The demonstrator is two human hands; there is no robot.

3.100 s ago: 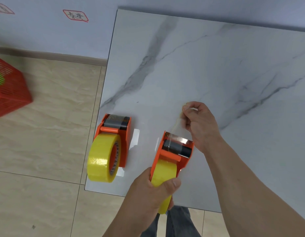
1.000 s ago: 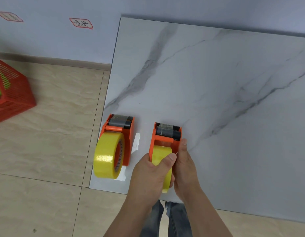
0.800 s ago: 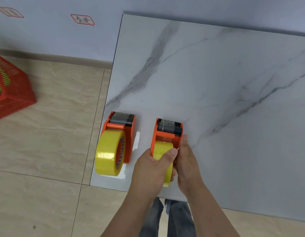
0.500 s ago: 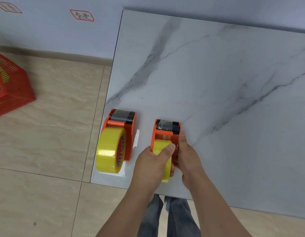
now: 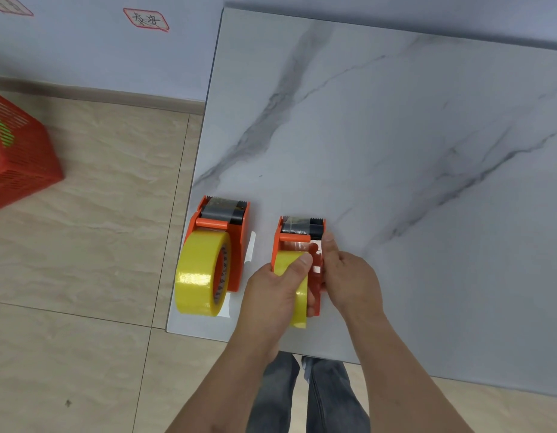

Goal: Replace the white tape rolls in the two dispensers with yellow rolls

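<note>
Two orange tape dispensers stand side by side near the front left corner of the marble table (image 5: 396,151). The left dispenser (image 5: 236,235) carries a large yellow roll (image 5: 199,276) and nobody touches it. The right dispenser (image 5: 302,232) holds a second yellow roll (image 5: 291,264). My left hand (image 5: 274,292) wraps over that roll from the left, thumb on top. My right hand (image 5: 349,276) grips the right dispenser's right side wall, with its thumb pointing toward the cutter end. No white roll is in view.
A red mesh basket (image 5: 17,164) with something green inside stands on the tiled floor at the far left. The wall behind bears two red-edged labels (image 5: 145,20). My legs show below the table's front edge.
Three seconds ago my right hand was pulling the tape end past the cutter; it has since come back onto the right dispenser's side. In the last second both hands stay on that dispenser, shifting only slightly.
</note>
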